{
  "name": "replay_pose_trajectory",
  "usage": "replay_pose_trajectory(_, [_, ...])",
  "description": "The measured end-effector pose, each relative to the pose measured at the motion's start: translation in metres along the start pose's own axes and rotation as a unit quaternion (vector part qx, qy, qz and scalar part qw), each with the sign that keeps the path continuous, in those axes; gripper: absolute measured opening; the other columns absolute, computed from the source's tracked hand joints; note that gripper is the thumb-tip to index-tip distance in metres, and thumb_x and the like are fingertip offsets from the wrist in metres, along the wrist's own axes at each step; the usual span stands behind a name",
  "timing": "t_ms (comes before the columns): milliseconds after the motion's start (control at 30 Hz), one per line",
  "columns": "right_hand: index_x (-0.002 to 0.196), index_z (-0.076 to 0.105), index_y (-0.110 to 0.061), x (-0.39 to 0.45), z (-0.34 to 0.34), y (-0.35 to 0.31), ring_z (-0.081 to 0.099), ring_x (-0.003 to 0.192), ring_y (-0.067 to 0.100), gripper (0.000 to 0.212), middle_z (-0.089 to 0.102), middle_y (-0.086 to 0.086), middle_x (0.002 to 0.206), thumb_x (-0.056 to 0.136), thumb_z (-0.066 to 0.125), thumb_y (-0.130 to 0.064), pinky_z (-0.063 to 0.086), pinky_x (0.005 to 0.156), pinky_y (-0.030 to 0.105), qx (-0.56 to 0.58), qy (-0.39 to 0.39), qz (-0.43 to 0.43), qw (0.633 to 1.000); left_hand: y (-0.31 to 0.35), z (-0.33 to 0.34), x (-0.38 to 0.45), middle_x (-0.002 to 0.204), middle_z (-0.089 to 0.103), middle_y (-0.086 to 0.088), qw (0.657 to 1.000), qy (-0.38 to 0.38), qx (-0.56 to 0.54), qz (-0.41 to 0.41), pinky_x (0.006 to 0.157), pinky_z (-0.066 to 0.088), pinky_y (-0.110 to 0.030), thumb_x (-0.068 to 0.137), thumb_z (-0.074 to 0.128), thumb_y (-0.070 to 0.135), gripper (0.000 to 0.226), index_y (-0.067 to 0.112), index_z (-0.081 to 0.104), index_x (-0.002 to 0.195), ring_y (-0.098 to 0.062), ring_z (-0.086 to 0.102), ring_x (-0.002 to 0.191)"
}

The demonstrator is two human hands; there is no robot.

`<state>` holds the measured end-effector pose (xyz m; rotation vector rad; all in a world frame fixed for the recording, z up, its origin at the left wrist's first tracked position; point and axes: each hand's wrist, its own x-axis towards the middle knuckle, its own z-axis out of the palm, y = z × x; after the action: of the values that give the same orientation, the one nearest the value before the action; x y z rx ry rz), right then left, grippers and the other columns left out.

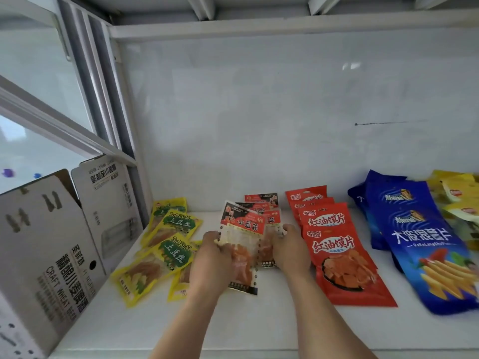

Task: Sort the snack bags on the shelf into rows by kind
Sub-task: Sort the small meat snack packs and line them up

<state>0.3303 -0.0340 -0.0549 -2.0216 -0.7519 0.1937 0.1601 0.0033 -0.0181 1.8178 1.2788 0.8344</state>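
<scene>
Small clear bags with red-and-black tops (245, 230) lie in a row at the middle of the white shelf (259, 327). My left hand (211, 260) grips the front one by its left edge. My right hand (290, 248) rests on the bag beside it, fingers curled at its right edge. Left of them, several yellow bags with green labels (166, 247) lie in a loose overlapping row. To the right a tidy row of red bags (337, 252) runs front to back. Further right are large blue bags (420, 242), then yellow bags (458, 198) at the far right.
An open grey cardboard beer box (51, 255) stands at the left end of the shelf, against a window frame (108, 104). The white back wall (285, 112) and the shelf above (259, 24) close in the space. Bare shelf shows near the front edge.
</scene>
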Motion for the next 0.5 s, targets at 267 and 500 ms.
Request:
replay_pose_trajectory(267, [0.120, 0.056, -0.016, 0.001, 0.007, -0.001, 0.066, 0.098, 0.028, 0.061, 0.068, 0.002, 0.105, 0.099, 0.024, -0.064, 0.044, 0.070, 0.033, 0.054, 0.040, 0.018, 0.998, 0.000, 0.042, 0.005, 0.120, 0.063, -0.018, 0.998, -0.022, 0.063, 0.001, 0.093, 0.052, -0.044, 0.096, 0.048, 0.007, 0.053, 0.009, 0.034, 0.147, -0.036, 0.061, 0.110])
replay_pose_trajectory(500, [0.107, 0.057, -0.027, 0.001, 0.013, 0.003, 0.069, 0.085, 0.015, 0.024, 0.070, -0.011, 0.094, 0.088, 0.065, -0.041, 0.055, 0.076, 0.035, 0.044, 0.036, 0.001, 0.998, 0.001, 0.060, 0.005, 0.137, 0.055, -0.016, 0.979, -0.038, 0.199, 0.019, 0.108, 0.039, -0.039, 0.092, 0.046, 0.002, 0.069, 0.007, 0.016, 0.154, -0.032, 0.044, 0.133])
